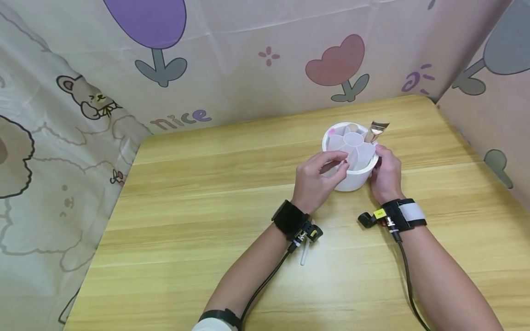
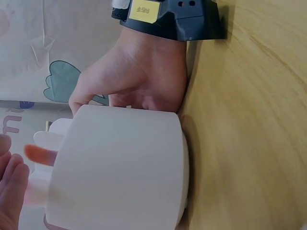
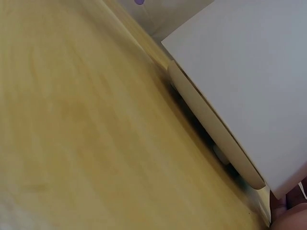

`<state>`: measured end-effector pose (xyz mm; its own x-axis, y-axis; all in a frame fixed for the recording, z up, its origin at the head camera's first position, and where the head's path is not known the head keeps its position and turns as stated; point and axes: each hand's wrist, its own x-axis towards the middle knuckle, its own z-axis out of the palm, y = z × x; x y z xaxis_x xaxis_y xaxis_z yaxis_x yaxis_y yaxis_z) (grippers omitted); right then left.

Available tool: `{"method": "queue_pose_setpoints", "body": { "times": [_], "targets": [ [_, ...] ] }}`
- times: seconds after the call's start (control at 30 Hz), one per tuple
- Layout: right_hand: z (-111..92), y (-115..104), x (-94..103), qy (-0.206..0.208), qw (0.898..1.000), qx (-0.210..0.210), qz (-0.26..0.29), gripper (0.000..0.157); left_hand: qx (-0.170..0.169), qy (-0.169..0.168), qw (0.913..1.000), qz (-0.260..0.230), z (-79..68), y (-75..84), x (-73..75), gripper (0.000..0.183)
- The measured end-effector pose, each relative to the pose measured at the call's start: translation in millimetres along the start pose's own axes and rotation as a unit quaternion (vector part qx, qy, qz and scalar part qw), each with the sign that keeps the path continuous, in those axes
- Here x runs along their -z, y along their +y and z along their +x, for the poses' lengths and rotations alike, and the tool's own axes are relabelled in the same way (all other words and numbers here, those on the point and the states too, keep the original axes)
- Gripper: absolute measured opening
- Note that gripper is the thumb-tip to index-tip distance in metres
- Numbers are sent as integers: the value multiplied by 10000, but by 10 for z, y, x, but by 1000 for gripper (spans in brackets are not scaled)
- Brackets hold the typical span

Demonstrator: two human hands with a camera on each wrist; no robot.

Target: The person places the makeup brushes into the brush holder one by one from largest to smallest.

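A white round organizer (image 1: pixel 349 180) with petal-shaped compartments stands on the table. My right hand (image 1: pixel 387 174) grips its right side, thumb at the rim; the fingers behind are mostly hidden. At the front left rim is my left hand (image 1: pixel 316 179), thumb and index fingertips close together over the compartments. Whether they pinch something small is unclear. A makeup brush (image 1: pixel 375 132) with a wide flat head stands in the organizer's right back. In the left wrist view, an orange-tipped brush (image 2: pixel 41 155) rises above the rim. The organizer's white wall (image 3: pixel 249 81) fills the right wrist view's upper right.
On the wooden table (image 1: pixel 198 207), a thin white stick-like handle (image 1: pixel 305 253) lies partly hidden under the left wrist. Patterned cloth (image 1: pixel 240 59) hangs behind the table and along both sides. Camera cables run along both forearms.
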<state>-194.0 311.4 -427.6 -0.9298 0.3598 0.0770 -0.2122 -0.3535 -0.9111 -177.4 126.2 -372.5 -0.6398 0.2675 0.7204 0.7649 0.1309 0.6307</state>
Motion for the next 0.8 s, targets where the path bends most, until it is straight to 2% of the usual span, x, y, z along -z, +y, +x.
{"method": "queue_pose_setpoints", "body": {
  "times": [0.33, 0.8],
  "targets": [
    [-9, -18, -7, -6, 10000, -72, -36, 25, 82, 112, 9999, -77, 50, 254, 156, 16],
    [-9, -16, -4, 61, 9999, -53, 72, 26, 105, 27, 9999, 88, 33, 325, 210, 14]
  ]
}}
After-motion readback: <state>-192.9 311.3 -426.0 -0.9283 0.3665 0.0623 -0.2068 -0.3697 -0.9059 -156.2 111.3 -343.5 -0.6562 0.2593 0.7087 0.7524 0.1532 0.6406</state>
